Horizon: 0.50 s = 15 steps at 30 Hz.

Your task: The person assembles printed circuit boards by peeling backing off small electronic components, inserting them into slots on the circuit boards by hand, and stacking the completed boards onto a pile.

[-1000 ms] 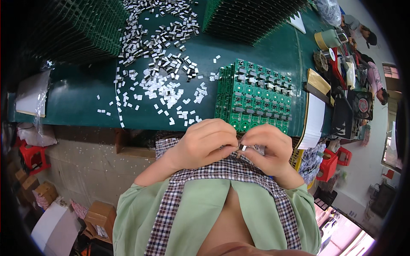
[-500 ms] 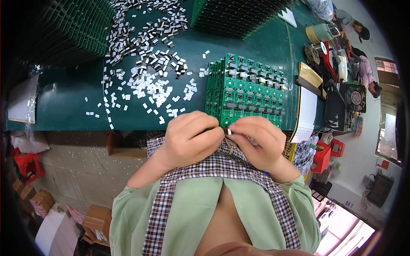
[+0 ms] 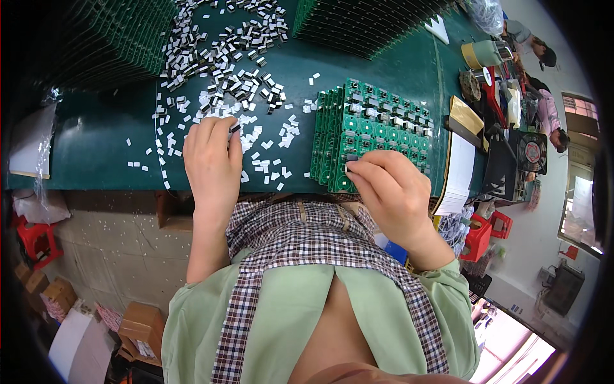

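My left hand (image 3: 212,163) lies on the green table top (image 3: 102,147) among several loose small white and black components (image 3: 224,61), its fingertips pinching one small dark component. My right hand (image 3: 391,189) rests on the near edge of a stack of green circuit boards (image 3: 374,131) and presses a small component onto the top board with thumb and forefinger. The top board carries rows of black parts.
Large stacks of green boards (image 3: 358,22) fill the back of the table. At the right lie a yellow tape roll (image 3: 476,54), white paper sheets (image 3: 457,176), a small fan (image 3: 532,152) and tools. Red stools (image 3: 35,237) and cardboard boxes (image 3: 137,326) stand on the floor.
Both hands were together near my lap. Now the left hand has reached out to the loose components and the right hand has moved onto the circuit board stack.
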Motion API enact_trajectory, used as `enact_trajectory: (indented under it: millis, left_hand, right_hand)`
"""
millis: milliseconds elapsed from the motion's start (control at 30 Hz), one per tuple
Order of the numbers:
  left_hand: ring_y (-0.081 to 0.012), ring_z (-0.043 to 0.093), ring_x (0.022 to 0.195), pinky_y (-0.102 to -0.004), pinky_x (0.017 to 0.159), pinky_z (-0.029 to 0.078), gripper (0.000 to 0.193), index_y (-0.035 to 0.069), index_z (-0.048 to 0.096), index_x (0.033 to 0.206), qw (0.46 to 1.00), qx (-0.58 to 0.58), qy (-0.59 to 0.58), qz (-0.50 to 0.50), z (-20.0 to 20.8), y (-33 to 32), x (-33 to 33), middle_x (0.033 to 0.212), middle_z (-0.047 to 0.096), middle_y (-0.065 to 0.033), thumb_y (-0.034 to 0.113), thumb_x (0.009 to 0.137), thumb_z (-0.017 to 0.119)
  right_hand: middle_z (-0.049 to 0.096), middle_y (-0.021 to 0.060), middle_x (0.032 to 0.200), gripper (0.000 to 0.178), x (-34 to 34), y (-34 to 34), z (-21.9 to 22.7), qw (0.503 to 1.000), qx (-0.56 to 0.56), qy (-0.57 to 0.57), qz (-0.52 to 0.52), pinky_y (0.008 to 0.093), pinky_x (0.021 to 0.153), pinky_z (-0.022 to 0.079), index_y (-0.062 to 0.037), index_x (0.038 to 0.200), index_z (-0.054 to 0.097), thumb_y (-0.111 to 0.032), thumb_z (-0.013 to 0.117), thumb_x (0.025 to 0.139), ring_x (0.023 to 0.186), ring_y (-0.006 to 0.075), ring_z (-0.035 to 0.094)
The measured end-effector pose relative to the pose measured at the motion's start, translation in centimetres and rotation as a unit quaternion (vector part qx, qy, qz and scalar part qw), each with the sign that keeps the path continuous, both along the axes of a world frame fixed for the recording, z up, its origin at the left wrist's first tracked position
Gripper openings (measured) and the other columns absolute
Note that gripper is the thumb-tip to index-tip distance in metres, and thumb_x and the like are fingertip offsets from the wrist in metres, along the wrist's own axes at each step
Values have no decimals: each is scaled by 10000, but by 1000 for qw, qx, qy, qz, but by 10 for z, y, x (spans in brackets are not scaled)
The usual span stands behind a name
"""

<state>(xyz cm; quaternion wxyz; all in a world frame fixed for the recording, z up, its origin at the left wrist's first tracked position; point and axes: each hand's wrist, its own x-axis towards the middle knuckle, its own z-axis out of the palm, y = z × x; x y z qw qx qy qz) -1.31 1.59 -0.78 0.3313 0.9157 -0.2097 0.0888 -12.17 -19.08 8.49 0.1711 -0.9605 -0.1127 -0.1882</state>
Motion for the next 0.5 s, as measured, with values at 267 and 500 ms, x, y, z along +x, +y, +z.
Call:
enact_trajectory:
  millis: [267,500]
  left_hand:
    - [-161,605,852,-287,737,472,179,-18,661,936,861,-392,277,-167,22,-6,-12,910,653,-87,-35,758,650]
    - [-117,588,911,-252,801,471,386,-28,474,1184,609,-515,528,-292,44,-24,-33,973,621,-86,-53,827,618]
  right_hand:
    - [594,55,803,268,-2,5,14,999,10,45,-19,278,522,480,-45,923,658,-27,732,665,663,187,605]
    - [578,70,910,306,-6,8,10,940,300,162,25,223,534,454,-30,1005,659,9,737,713,668,97,561]
